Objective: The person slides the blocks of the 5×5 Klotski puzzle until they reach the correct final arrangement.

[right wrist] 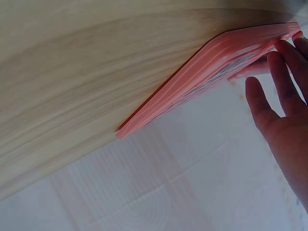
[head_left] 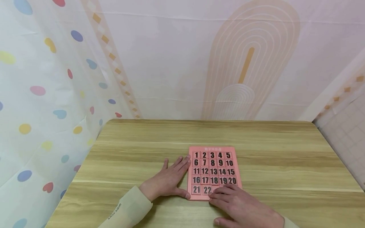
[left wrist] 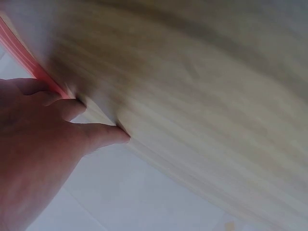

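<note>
A pink number-slide puzzle point(head_left: 212, 149) lies flat on the table, its number tiles in rows from 1 at the top left. Along its left edge rests my left hand point(head_left: 168, 180), fingers spread, with the fingertips at the upper side and the thumb at the lower corner. My right hand point(head_left: 238, 202) reaches over the bottom row, fingertips right by tile 22 point(head_left: 207, 190) and thumb apart below the frame. Tile 21 point(head_left: 196, 189) shows beside it; the hand covers most of the row further right. In the right wrist view, the puzzle's side point(right wrist: 192, 77) appears beyond loosely extended fingers.
The puzzle sits on a wood-grain table point(head_left: 142, 142) near its front. Behind stands a pale patterned curtain point(head_left: 171, 63), and another with coloured dots point(head_left: 62, 95) hangs at the left. The table's back edge shows in the left wrist view.
</note>
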Demonstrator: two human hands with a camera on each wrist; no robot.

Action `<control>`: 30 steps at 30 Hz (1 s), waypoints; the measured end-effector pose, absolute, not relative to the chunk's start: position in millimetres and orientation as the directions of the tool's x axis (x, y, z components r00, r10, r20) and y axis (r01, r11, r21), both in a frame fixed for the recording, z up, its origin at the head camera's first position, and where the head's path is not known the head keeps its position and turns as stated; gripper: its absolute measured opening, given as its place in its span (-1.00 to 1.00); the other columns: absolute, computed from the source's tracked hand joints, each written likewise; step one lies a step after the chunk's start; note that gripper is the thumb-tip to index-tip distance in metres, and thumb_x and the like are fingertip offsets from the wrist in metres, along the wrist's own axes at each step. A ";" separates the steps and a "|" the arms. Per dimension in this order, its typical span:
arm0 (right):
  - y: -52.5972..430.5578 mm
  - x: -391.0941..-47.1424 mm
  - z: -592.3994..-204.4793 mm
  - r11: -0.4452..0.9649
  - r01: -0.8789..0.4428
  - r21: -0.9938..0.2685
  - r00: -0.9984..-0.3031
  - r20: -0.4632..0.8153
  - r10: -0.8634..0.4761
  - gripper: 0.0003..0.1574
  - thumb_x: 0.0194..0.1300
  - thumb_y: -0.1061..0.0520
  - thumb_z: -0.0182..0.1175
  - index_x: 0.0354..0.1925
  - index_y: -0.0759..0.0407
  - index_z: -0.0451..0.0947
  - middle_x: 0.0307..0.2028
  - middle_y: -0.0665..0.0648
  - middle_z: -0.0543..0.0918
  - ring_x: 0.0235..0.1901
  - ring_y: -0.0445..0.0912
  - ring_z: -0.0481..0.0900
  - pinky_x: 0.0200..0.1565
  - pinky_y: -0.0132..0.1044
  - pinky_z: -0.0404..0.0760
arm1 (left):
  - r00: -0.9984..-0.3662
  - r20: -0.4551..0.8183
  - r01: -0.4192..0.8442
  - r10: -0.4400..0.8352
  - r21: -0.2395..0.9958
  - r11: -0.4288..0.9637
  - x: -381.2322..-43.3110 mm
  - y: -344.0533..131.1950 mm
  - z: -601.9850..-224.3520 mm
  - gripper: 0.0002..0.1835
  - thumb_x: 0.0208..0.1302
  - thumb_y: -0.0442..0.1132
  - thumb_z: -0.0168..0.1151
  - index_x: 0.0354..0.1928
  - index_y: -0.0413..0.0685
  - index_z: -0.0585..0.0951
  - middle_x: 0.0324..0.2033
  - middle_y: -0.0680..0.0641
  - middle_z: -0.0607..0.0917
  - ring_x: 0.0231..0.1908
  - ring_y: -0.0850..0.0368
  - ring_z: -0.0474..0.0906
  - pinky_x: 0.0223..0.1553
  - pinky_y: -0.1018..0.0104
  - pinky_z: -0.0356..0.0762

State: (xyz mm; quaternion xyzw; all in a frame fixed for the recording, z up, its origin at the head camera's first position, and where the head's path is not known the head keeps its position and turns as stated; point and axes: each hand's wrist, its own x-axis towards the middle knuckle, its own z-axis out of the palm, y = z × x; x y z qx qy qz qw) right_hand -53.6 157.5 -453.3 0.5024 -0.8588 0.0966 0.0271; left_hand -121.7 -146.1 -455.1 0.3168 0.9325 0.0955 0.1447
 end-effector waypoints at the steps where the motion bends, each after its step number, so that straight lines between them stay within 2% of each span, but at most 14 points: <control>1: 157.1 -53.7 -453.6 0.474 -0.870 -0.136 -0.491 0.149 -0.858 -0.35 0.56 -0.33 0.02 0.31 0.02 0.58 0.24 -0.06 0.63 0.23 -0.11 0.54 0.29 0.00 0.51 | -0.757 -0.209 0.563 0.619 0.272 0.781 -121.6 -146.2 -455.0 0.31 0.05 0.47 0.37 0.63 -0.20 0.09 0.64 -0.15 -0.02 0.60 -0.20 -0.08 0.42 -0.54 -0.10; 21: 153.2 -54.6 -451.5 0.471 -0.870 -0.150 -0.488 0.114 -0.865 -0.33 0.58 -0.34 -0.02 0.34 0.02 0.56 0.29 -0.05 0.60 0.28 -0.10 0.53 0.31 0.05 0.49 | -0.756 -0.204 0.564 0.622 0.277 0.778 -121.4 -146.0 -454.3 0.30 0.05 0.47 0.38 0.62 -0.21 0.11 0.64 -0.16 0.00 0.59 -0.21 -0.06 0.42 -0.53 -0.07; 30: 167.0 -56.9 -445.3 0.483 -0.863 -0.149 -0.505 0.219 -0.835 -0.50 0.55 -0.21 0.13 0.29 -0.08 0.60 0.26 -0.13 0.63 0.27 -0.09 0.55 0.26 0.05 0.53 | -0.756 -0.220 0.554 0.617 0.287 0.782 -122.5 -146.0 -455.0 0.32 0.04 0.46 0.39 0.63 -0.21 0.07 0.64 -0.16 -0.04 0.60 -0.21 -0.10 0.44 -0.51 -0.13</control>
